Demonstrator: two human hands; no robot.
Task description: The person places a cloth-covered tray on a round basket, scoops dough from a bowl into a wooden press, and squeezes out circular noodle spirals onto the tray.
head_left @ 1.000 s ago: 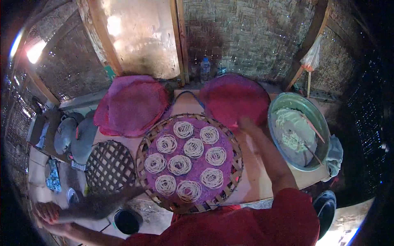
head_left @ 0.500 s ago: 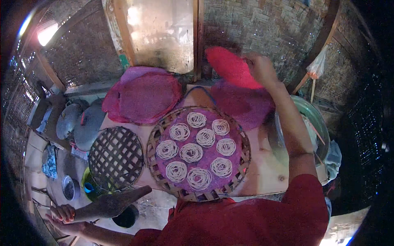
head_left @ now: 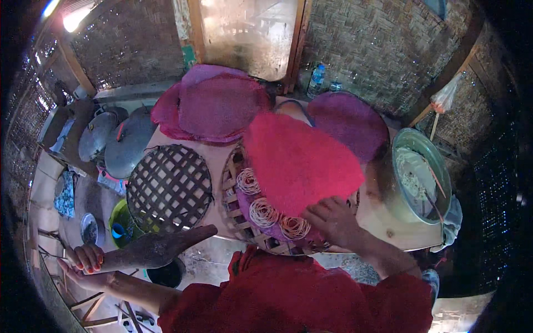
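**Table (head_left: 388, 225) with a woven tray (head_left: 229, 191) lying partly beneath a pink sheet (head_left: 302, 164)**

Clock positions are being read from the centre of the woven tray. The pale wooden table is carrying most of the arrangement. A stack of magenta mats (head_left: 219, 105) is lying at 11 o'clock. The woven tray is resting at the table's 6 o'clock edge. The pink sheet is slanting across it and hiding its 12-to-3 o'clock portion; whether sheet and contents are touching cannot be told. A purple mat (head_left: 352, 125) is occupying 1 o'clock, and a green basin (head_left: 416, 139) at 3 o'clock is holding a pale mass (head_left: 408, 166). A dark lattice disc (head_left: 169, 188) is lying at 9 o'clock. From 8 o'clock, a dark wooden piece (head_left: 147, 251) is pointing toward the tray. The right hand (head_left: 336, 222) is gripping the sheet's 5 o'clock edge, its thumb remaining hidden. The left hand (head_left: 83, 271), farther out at 8 o'clock, is curling its fingers about the wooden piece's outer end. Smallest, three noodle nests (head_left: 263, 213) are showing at 6, 8 and 10 o'clock.
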